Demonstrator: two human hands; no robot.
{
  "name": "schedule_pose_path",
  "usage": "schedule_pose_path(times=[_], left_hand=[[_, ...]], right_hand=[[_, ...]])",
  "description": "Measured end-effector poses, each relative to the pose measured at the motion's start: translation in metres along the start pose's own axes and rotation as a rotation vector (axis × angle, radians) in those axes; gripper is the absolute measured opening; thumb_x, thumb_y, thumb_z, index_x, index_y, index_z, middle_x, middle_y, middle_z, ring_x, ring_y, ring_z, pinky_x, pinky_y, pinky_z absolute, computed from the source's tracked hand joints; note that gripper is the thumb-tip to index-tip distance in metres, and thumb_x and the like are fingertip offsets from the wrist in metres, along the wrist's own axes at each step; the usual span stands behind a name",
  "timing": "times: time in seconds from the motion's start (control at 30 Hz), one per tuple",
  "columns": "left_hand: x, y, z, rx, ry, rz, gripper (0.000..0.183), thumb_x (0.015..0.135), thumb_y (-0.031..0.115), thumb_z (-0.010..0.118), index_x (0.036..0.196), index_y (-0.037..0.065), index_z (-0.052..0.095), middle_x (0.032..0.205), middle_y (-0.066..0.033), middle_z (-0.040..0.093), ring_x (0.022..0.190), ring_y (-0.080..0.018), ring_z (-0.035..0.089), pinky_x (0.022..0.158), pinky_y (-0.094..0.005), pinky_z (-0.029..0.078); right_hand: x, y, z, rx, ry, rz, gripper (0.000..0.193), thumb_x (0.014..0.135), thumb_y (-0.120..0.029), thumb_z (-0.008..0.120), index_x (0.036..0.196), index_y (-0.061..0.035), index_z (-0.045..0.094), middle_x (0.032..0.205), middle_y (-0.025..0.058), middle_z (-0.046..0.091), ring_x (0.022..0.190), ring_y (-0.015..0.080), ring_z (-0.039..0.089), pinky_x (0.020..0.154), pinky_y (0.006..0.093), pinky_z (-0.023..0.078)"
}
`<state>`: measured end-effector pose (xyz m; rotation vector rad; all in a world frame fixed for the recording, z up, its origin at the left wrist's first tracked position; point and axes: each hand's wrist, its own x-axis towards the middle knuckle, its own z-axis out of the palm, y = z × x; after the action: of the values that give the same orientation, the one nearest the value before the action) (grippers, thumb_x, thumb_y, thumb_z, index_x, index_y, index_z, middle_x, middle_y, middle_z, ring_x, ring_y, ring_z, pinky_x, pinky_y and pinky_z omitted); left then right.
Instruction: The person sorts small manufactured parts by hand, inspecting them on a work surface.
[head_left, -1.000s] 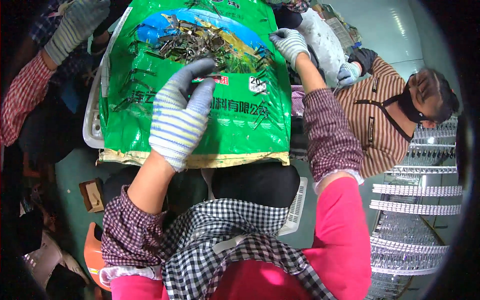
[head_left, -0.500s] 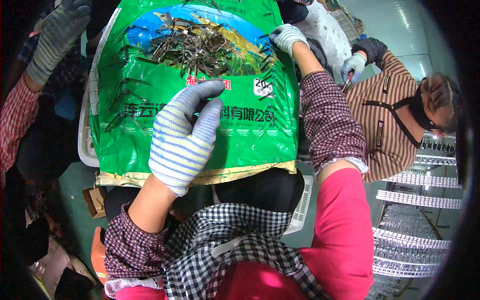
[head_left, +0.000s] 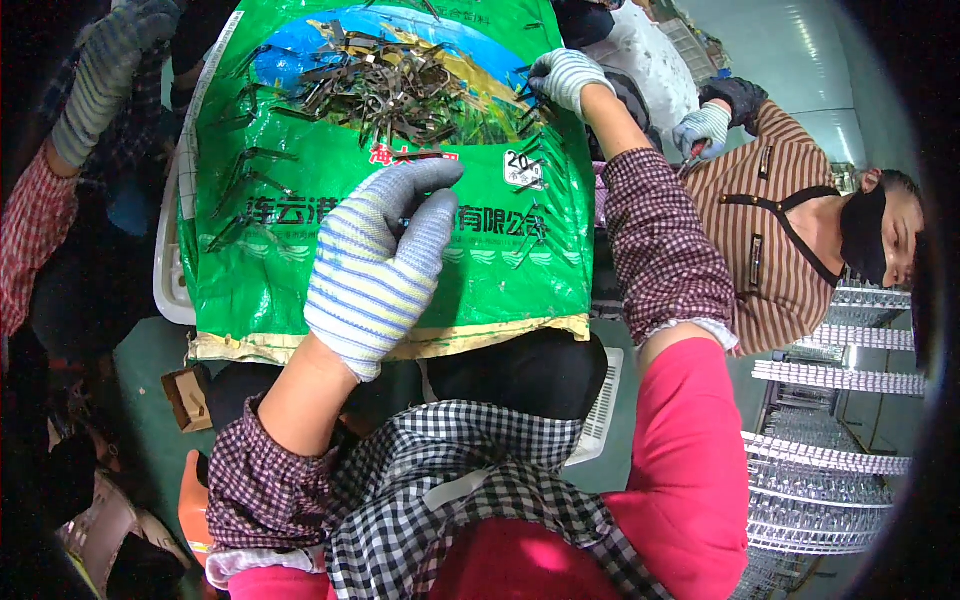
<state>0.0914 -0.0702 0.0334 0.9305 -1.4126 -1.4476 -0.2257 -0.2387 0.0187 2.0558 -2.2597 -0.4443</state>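
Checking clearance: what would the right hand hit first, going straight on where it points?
Right hand: probably the loose dark strips ahead on the bag, then the heap; height above the bag unclear.

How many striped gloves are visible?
4: on the left hand over the green bag, right hand at its right edge, a co-worker's hand upper left, another's hand upper right. Others may be hidden.

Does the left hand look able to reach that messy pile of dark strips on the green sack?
Probably yes. The gloved left hand is over the green sack, just below the pile in the picture, and nothing big seems in the way.
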Motion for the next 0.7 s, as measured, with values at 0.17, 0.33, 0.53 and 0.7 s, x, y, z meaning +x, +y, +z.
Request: schedule_pose_path(times=[0.17,0.33,0.53,0.7], left_hand=[[0.003,-0.007,0.003,-0.018,0.068,0.106,0.020,0.084,0.011,0.057,0.101,0.000,0.062,0.081,-0.0064,0.062,0.067,-0.0092,0.052,0.063,-0.0238,0.044],[0.002,-0.005,0.005,0.000,0.060,0.080,0.020,0.084,0.011,0.057,0.100,0.000,0.062,0.080,-0.0063,0.061,0.067,-0.0099,0.052,0.063,-0.0243,0.044],[0.006,0.009,-0.009,-0.223,0.127,-0.026,0.020,0.086,0.010,0.056,0.102,0.000,0.062,0.087,-0.0021,0.062,0.074,-0.0075,0.054,0.067,-0.0199,0.044],[0.000,0.014,-0.019,-0.242,0.184,-0.023,0.021,0.085,0.010,0.058,0.103,0.000,0.062,0.090,-0.0029,0.063,0.076,-0.0069,0.055,0.067,-0.0197,0.044]], right_hand=[[0.001,0.005,0.003,-0.048,0.007,-0.002,0.026,0.079,-0.031,0.062,0.092,-0.0088,0.066,0.091,0.0156,0.064,0.085,0.0318,0.061,0.075,0.0393,0.048],[0.006,0.008,0.011,-0.043,0.033,0.091,0.030,0.079,-0.032,0.061,0.097,-0.0085,0.064,0.096,0.0173,0.063,0.089,0.0332,0.060,0.078,0.0413,0.047],[-0.007,0.006,0.005,0.002,0.087,0.071,0.031,0.079,-0.032,0.059,0.101,-0.0101,0.064,0.101,0.0160,0.062,0.094,0.0322,0.059,0.081,0.0405,0.047],[-0.012,0.015,0.003,0.170,0.216,0.087,0.029,0.080,-0.030,0.060,0.104,-0.0137,0.064,0.103,0.0130,0.063,0.096,0.0306,0.059,0.083,0.0383,0.046]])
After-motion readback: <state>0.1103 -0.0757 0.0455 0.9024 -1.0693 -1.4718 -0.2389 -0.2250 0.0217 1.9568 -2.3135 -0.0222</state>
